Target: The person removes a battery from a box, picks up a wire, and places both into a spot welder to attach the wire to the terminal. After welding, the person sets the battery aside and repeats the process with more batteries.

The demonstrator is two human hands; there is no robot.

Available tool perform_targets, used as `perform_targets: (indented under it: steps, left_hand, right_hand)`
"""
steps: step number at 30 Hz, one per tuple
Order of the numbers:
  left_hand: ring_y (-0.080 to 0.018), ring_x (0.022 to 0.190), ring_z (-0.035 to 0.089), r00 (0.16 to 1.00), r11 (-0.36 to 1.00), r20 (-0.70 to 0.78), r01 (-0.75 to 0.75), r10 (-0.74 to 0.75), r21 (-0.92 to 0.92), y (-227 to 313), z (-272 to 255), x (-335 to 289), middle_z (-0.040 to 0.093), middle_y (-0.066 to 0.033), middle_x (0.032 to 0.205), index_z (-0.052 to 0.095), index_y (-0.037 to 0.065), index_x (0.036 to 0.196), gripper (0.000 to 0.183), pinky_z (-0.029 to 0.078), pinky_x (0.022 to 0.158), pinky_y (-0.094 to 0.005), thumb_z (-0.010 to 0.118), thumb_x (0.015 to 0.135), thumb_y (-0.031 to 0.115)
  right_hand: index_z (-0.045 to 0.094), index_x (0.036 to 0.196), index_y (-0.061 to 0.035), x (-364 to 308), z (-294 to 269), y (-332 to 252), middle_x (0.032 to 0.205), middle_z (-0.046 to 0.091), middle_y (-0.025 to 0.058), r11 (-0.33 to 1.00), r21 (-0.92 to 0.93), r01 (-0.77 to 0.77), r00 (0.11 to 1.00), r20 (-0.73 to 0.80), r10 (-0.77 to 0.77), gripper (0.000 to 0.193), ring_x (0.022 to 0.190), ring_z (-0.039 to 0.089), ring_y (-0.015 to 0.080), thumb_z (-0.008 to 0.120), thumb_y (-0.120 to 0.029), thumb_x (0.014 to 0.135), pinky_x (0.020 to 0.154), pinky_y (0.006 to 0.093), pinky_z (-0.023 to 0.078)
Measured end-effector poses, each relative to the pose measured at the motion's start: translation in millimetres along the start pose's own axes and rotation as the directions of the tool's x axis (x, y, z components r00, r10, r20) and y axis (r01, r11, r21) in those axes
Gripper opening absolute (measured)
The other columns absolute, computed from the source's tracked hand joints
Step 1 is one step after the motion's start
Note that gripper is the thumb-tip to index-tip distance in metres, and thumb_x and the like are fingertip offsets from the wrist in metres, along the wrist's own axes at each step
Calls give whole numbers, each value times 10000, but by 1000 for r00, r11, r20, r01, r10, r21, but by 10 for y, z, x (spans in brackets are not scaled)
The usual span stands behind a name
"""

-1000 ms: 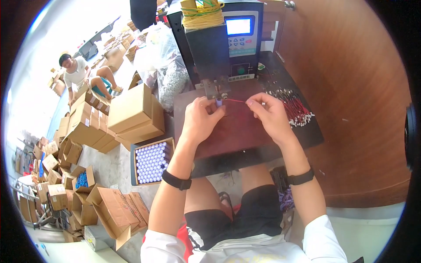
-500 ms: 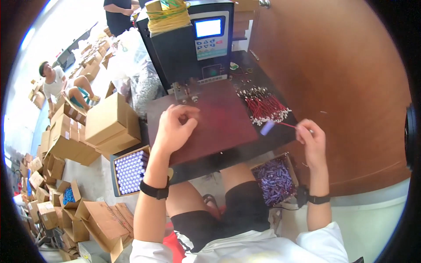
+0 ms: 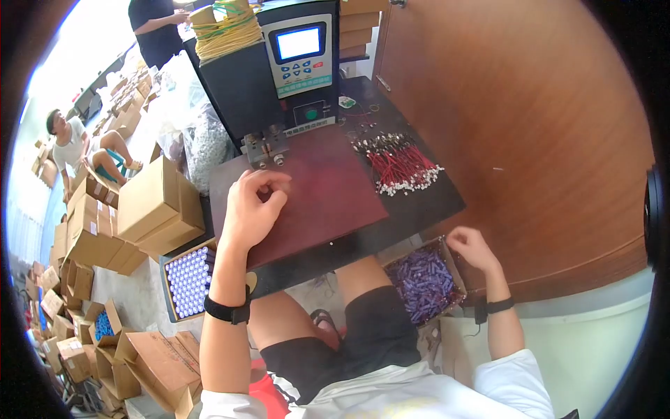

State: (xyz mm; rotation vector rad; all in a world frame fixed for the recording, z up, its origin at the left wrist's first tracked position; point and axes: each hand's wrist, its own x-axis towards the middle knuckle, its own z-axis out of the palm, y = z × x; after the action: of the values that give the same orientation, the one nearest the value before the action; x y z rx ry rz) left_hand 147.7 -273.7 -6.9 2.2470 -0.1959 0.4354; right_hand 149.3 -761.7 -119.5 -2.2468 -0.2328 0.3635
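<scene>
My left hand (image 3: 252, 209) hovers over the dark red mat (image 3: 314, 202), just in front of the metal electrodes (image 3: 269, 150) of a black bench machine (image 3: 237, 91). Its fingers are loosely curved, thumb apart from the forefinger, with nothing visible between them. My right hand (image 3: 474, 250) hangs beyond the table's right corner, above the rim of a cardboard box (image 3: 457, 274) full of purple cells with red wires (image 3: 423, 283). Those fingers are bent but slack, and no cell shows in them. On the table's right side lies a bundle of red wire leads with white connectors (image 3: 401, 167).
At left, a box holds upright purple cells (image 3: 190, 281) in rows. Cardboard cartons (image 3: 157, 206) stand beside the table. A brown wooden panel (image 3: 530, 153) rises at right. Yellow-green bands (image 3: 227, 31) top the machine. Two people (image 3: 77, 143) are in the background.
My right hand has moved down from the table's right edge to the box and no longer shows the purple cell that hung from its red wire. My left hand keeps its pose; the view has shifted.
</scene>
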Motion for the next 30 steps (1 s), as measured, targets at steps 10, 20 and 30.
perform_targets:
  steps: [10,20,30]
  left_hand:
    - [-179,809,663,996,996,-42,73,-75,-52,4,-28,-50,710,-111,890,749,-19,1010,265,524,772,-307,624,792,66]
    - [-151,796,651,988,995,-144,72,-60,74,-151,-596,-411,702,-77,850,723,-12,1007,221,516,749,-306,627,819,55]
    - [-336,955,649,953,706,-174,301,-248,642,-675,-802,-1202,702,-156,909,712,19,884,212,517,845,-451,741,786,205]
  right_hand:
    - [618,868,2,1108,575,-969,767,665,142,939,-225,262,851,-406,-334,239,705,658,262,797,-146,811,670,369,512]
    - [706,1013,61,837,125,-650,933,717,171,902,-365,231,946,-131,-295,205,894,694,226,652,-91,887,818,350,534]
    - [682,986,51,752,-104,-988,849,645,108,931,-286,228,813,-471,-344,183,779,586,174,649,-127,959,730,307,470]
